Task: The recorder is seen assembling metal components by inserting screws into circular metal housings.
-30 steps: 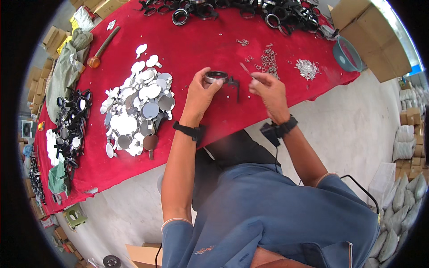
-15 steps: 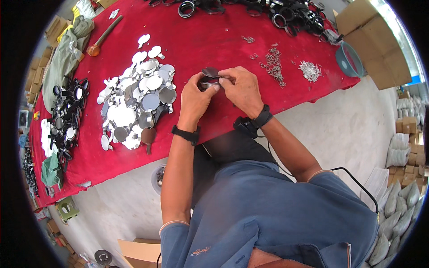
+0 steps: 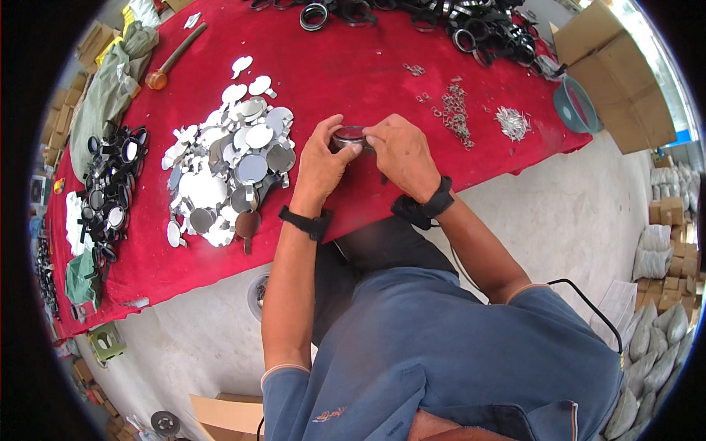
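Note:
Between both hands, over the near part of the red-covered table, is a round ring with a dark and silvery rim (image 3: pixel 348 133). My left hand (image 3: pixel 321 163) is closed on its left side, thumb at the near edge and fingers round the far side. My right hand (image 3: pixel 401 156) pinches the ring's right edge between thumb and fingertips. To the left of my hands spreads a heap of flat round metal discs with short tabs (image 3: pixel 202 189), some shiny, some grey. The right hand partly hides the ring.
Black ring fittings (image 3: pixel 482 33) pile up at the far edge; more black-rimmed rings (image 3: pixel 114 195) lie at the left. Small metal links (image 3: pixel 456 110), a heap of silvery pins (image 3: pixel 512 123) and a teal basin (image 3: pixel 576 105) sit at right. A mallet (image 3: pixel 175 56) lies far left.
The dark disc tilted up above the ring no longer stands there; the ring's round opening faces up more flatly. My right hand has shifted slightly down and right, still pinching at the ring's edge.

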Available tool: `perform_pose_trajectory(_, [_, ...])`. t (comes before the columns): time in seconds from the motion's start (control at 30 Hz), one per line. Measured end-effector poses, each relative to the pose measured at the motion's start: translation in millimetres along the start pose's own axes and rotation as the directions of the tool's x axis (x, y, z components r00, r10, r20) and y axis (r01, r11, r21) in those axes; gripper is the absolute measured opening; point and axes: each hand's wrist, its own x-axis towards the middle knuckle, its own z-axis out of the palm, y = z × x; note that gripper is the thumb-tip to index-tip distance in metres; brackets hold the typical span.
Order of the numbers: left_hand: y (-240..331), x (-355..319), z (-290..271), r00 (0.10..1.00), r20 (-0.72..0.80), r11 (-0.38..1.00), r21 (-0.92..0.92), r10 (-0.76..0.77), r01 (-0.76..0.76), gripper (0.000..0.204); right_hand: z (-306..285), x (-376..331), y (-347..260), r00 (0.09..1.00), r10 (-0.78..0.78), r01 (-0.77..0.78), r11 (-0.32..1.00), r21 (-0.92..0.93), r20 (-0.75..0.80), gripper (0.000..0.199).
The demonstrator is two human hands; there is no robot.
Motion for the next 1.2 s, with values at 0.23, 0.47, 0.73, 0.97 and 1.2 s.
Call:
perform_pose_trajectory(0.23, [1.6,1.3,0.3,0.992,-0.028,0.979,0.169,0.12,-0.113,0.057,-4.0,-2.8,0.5,1.0,0.0,-0.001,0.998,0.059,0.009,0.017])
perform_pose_trajectory(0.47, [-5.2,1.7,-7.0,0.998,0.039,0.986,0.163,0.039,-0.045,0.044,-7.3,4.8,25.9,0.964,0.181,-0.252,0.863,0.439,0.197,0.026])
perform_pose_trajectory(0.73, [14.1,-11.5,-19.2,0.979,0.181,0.994,0.039,0.093,-0.101,0.043,1.6,7.5,30.0,0.71,0.169,-0.701,0.087,0.708,0.683,0.035])
perform_pose_trajectory(0.97, [24.8,-28.0,-17.1,0.952,0.171,0.8,0.516,0.255,-0.307,0.054,37.3,13.8,18.9,0.778,0.432,-0.586,0.237,0.775,0.456,0.017])
perform_pose_trajectory(1.2, [22.8,-38.2,-7.7,0.936,0.181,0.665,0.663,0.302,-0.343,0.072,33.6,16.2,12.4,0.773,0.504,-0.609,0.417,0.675,0.386,0.03])
